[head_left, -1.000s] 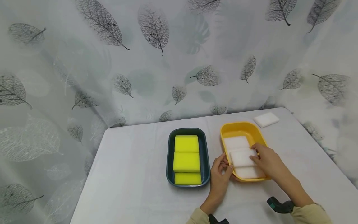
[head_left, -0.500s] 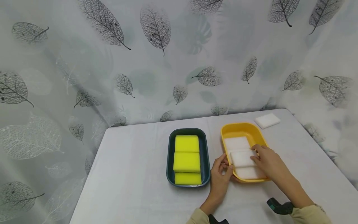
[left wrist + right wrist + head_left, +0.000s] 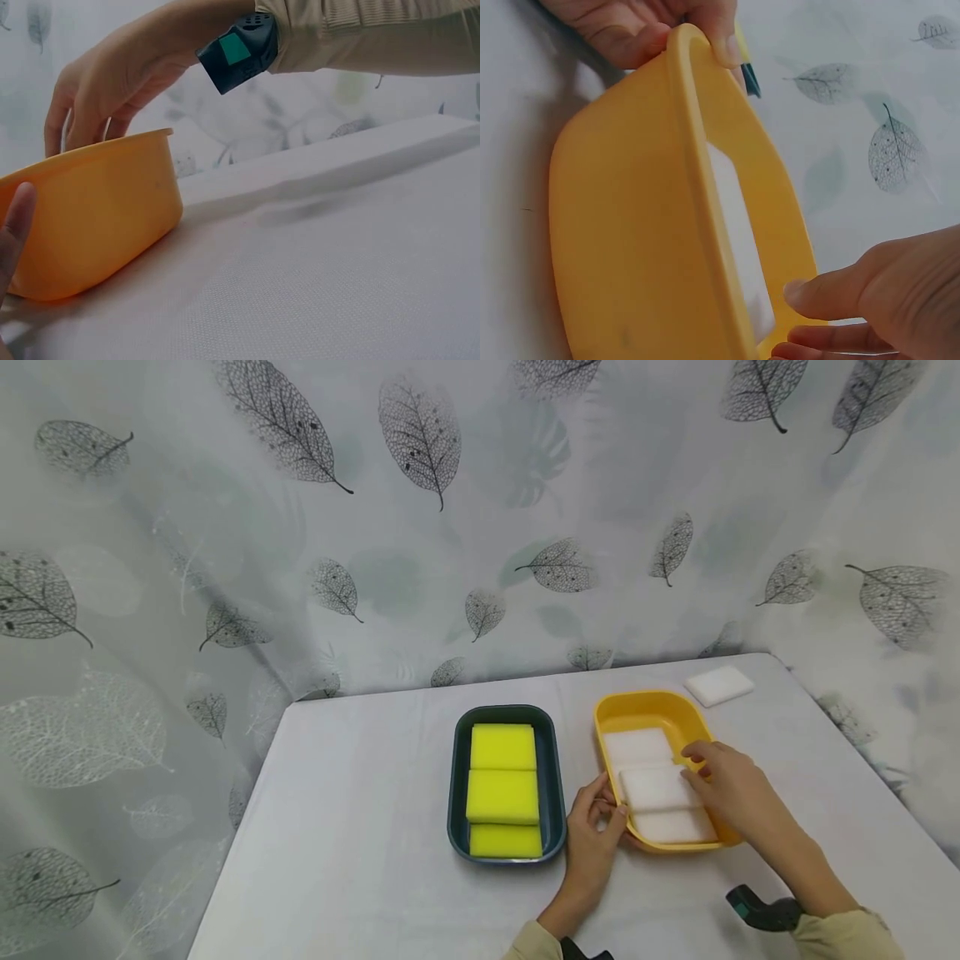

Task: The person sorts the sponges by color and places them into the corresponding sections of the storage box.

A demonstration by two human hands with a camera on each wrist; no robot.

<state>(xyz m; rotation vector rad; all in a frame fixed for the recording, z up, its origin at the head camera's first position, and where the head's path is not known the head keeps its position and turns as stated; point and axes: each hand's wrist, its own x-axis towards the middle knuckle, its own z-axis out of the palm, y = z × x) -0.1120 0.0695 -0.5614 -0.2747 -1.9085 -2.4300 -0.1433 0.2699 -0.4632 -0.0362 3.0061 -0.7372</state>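
A yellow plastic tub (image 3: 648, 712) stands on the right of the table with white sponges inside; the middle sponge (image 3: 658, 787) overlaps those behind and in front of it. My left hand (image 3: 591, 843) grips the tub's left rim; in the right wrist view its thumb hooks over the rim, fingers outside. Over the tub's right side hovers my right hand (image 3: 738, 793), fingers loosely bent beside the middle sponge. In the right wrist view, the right hand (image 3: 904, 292) has a gap between thumb and fingers, holding nothing.
Left of the tub sits a dark green tub (image 3: 454, 793) with yellow sponges (image 3: 502, 797) overlapping inside. A loose white sponge (image 3: 720, 685) lies behind the yellow tub near the back right corner. A leaf-print curtain (image 3: 420, 577) hangs behind the white-covered table (image 3: 360, 827).
My right hand has lifted slightly and moved right, its fingers coming away from the middle white sponge. The left hand keeps its grip on the yellow tub.
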